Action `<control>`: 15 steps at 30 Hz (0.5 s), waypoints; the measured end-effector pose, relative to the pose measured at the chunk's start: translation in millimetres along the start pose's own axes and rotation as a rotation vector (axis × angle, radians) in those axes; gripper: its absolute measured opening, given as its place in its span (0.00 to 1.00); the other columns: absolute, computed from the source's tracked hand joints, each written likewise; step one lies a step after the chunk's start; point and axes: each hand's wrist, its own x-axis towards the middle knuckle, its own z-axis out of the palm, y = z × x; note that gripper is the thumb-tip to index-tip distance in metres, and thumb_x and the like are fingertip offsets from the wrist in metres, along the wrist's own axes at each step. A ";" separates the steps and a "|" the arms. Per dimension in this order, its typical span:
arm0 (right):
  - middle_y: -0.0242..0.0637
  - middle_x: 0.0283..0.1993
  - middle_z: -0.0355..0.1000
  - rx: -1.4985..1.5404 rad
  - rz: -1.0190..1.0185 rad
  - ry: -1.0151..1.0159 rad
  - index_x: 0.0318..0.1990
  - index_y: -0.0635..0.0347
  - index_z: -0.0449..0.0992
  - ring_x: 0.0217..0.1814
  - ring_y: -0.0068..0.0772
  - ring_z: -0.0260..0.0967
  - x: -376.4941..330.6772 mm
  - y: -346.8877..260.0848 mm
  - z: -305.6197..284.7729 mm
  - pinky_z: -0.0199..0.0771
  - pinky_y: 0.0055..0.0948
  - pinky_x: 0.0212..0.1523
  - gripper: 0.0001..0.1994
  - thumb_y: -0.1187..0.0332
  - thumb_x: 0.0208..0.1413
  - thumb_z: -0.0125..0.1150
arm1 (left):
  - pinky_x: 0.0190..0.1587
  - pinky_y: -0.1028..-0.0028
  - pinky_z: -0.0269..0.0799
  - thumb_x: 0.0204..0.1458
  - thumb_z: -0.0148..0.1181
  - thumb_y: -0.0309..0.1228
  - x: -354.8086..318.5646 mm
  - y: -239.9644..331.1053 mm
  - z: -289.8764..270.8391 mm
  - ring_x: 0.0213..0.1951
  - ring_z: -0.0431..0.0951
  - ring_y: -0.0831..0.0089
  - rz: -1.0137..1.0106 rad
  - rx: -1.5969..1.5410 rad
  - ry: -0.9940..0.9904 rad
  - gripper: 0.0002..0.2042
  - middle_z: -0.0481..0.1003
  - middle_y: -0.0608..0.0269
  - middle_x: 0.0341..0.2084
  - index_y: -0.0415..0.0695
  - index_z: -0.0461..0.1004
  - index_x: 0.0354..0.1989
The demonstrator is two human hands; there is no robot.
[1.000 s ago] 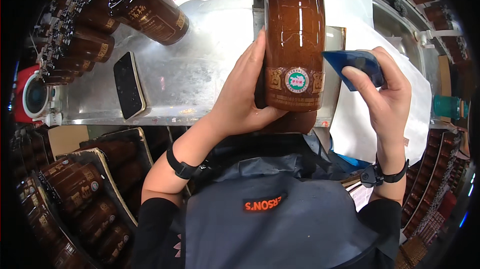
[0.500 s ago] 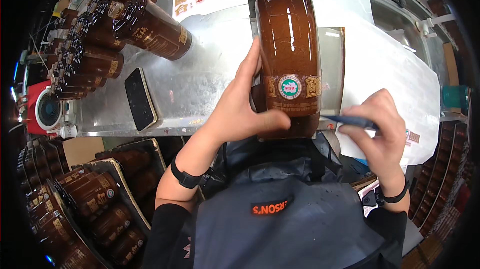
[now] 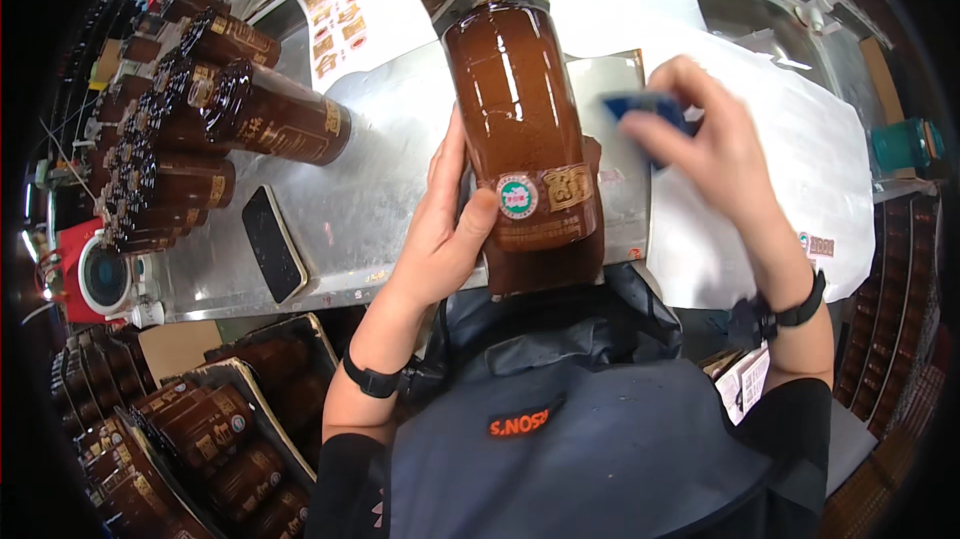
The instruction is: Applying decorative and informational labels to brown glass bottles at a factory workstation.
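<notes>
Above the bench (image 3: 380, 129), right hand (image 3: 708, 137) and blue tool (image 3: 632, 103) look blurred.

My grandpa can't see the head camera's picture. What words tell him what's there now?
A person's left hand holds a big brown bottle with a round green-and-white label, while the blurred right hand holds a flat blue piece apart from it. Left of them, on a metal table, are a phone and more brown bottles.

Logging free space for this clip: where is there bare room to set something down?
Bare metal bench shows between the phone and the left hand, this side of the label sheet. The white sheet also has a bare stretch right of the right hand. Brown bottles crowd the bench's upper left.
</notes>
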 end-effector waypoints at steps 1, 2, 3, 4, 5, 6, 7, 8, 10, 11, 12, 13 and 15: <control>0.30 0.28 0.71 -0.042 -0.005 0.089 0.39 0.60 0.74 0.31 0.17 0.68 3.3 14.4 -8.8 0.70 0.20 0.34 0.11 0.67 0.53 0.68 | 0.71 0.64 0.44 0.65 0.48 0.45 1.2 0.0 1.3 0.73 0.48 0.57 0.084 0.102 -0.011 0.38 0.47 0.44 0.71 0.35 0.38 0.73; 0.33 0.26 0.73 -0.074 -0.021 0.172 0.39 0.60 0.74 0.29 0.19 0.71 5.7 20.1 -12.9 0.71 0.23 0.32 0.11 0.67 0.53 0.67 | 0.71 0.64 0.43 0.65 0.46 0.46 -0.2 2.2 1.3 0.73 0.47 0.56 0.164 0.216 -0.012 0.38 0.45 0.42 0.72 0.35 0.38 0.73; 0.35 0.28 0.74 0.140 0.044 0.106 0.40 0.60 0.74 0.31 0.22 0.74 0.3 -0.5 -8.7 0.72 0.23 0.32 0.11 0.68 0.53 0.68 | 0.71 0.64 0.43 0.65 0.46 0.46 -1.7 1.8 1.3 0.73 0.47 0.56 0.166 0.222 -0.002 0.38 0.45 0.42 0.72 0.35 0.38 0.73; 0.37 0.29 0.75 0.291 -0.088 -0.005 0.41 0.59 0.75 0.31 0.25 0.75 -2.7 -22.0 -3.2 0.72 0.26 0.32 0.11 0.69 0.52 0.69 | 0.71 0.61 0.43 0.62 0.50 0.49 -4.9 1.3 1.6 0.73 0.46 0.53 0.085 0.158 0.074 0.41 0.44 0.41 0.72 0.36 0.39 0.73; 0.37 0.30 0.75 0.285 -0.178 -0.067 0.41 0.59 0.75 0.30 0.27 0.76 -4.7 -30.9 5.9 0.73 0.27 0.32 0.12 0.69 0.51 0.69 | 0.71 0.59 0.43 0.60 0.54 0.52 -8.3 5.0 2.3 0.73 0.45 0.50 0.011 0.086 0.144 0.44 0.42 0.40 0.72 0.36 0.40 0.73; 0.37 0.30 0.75 0.263 -0.257 -0.119 0.42 0.59 0.75 0.30 0.28 0.76 -6.3 -29.0 11.7 0.73 0.28 0.32 0.12 0.69 0.51 0.70 | 0.71 0.59 0.43 0.60 0.54 0.52 -4.6 8.3 3.0 0.73 0.45 0.50 0.024 0.073 0.136 0.44 0.42 0.40 0.72 0.36 0.40 0.73; 0.37 0.30 0.75 0.222 -0.122 -0.128 0.43 0.58 0.75 0.30 0.28 0.75 -2.5 -19.4 8.0 0.73 0.29 0.34 0.13 0.68 0.51 0.70 | 0.71 0.56 0.43 0.54 0.60 0.53 0.0 16.0 1.6 0.73 0.44 0.46 0.187 0.330 0.116 0.48 0.40 0.39 0.72 0.37 0.41 0.73; 0.37 0.30 0.75 0.034 0.064 -0.060 0.45 0.58 0.75 0.31 0.26 0.73 6.5 -8.5 -2.4 0.73 0.27 0.35 0.14 0.67 0.52 0.70 | 0.71 0.53 0.43 0.48 0.66 0.55 4.0 22.7 1.8 0.72 0.43 0.43 0.352 0.587 0.100 0.53 0.39 0.38 0.72 0.37 0.42 0.73; 0.36 0.31 0.76 0.048 0.048 0.115 0.47 0.58 0.75 0.33 0.25 0.72 13.0 14.3 -14.2 0.72 0.25 0.37 0.16 0.66 0.53 0.69 | 0.70 0.50 0.43 0.36 0.75 0.56 3.6 34.4 8.7 0.72 0.42 0.37 0.374 0.733 0.020 0.60 0.39 0.34 0.71 0.38 0.44 0.73; 0.36 0.35 0.77 0.085 0.030 0.114 0.50 0.57 0.75 0.35 0.24 0.72 10.2 12.1 -23.1 0.73 0.25 0.38 0.18 0.66 0.53 0.69 | 0.70 0.51 0.44 0.34 0.78 0.50 6.5 38.9 13.7 0.71 0.43 0.38 0.366 0.767 0.007 0.62 0.39 0.33 0.71 0.38 0.41 0.73; 0.36 0.40 0.76 0.160 0.021 0.086 0.54 0.57 0.75 0.39 0.23 0.72 7.9 4.6 -28.4 0.73 0.24 0.41 0.19 0.67 0.55 0.67 | 0.70 0.51 0.44 0.34 0.78 0.50 7.3 36.2 15.6 0.71 0.43 0.38 0.367 0.772 0.019 0.62 0.39 0.33 0.71 0.38 0.41 0.73; 0.35 0.42 0.76 0.152 -0.013 0.041 0.55 0.57 0.75 0.40 0.21 0.71 11.5 6.6 -32.2 0.72 0.23 0.42 0.18 0.67 0.57 0.64 | 0.70 0.52 0.44 0.31 0.80 0.49 7.6 30.2 17.1 0.72 0.42 0.40 0.334 0.702 0.078 0.65 0.39 0.34 0.71 0.37 0.38 0.73; 0.31 0.43 0.75 0.174 0.035 -0.038 0.56 0.57 0.75 0.41 0.19 0.69 19.3 16.1 -49.4 0.71 0.21 0.43 0.16 0.68 0.62 0.58 | 0.69 0.54 0.50 0.33 0.81 0.42 13.1 32.1 17.0 0.71 0.47 0.38 0.250 0.560 0.143 0.64 0.42 0.34 0.70 0.37 0.35 0.73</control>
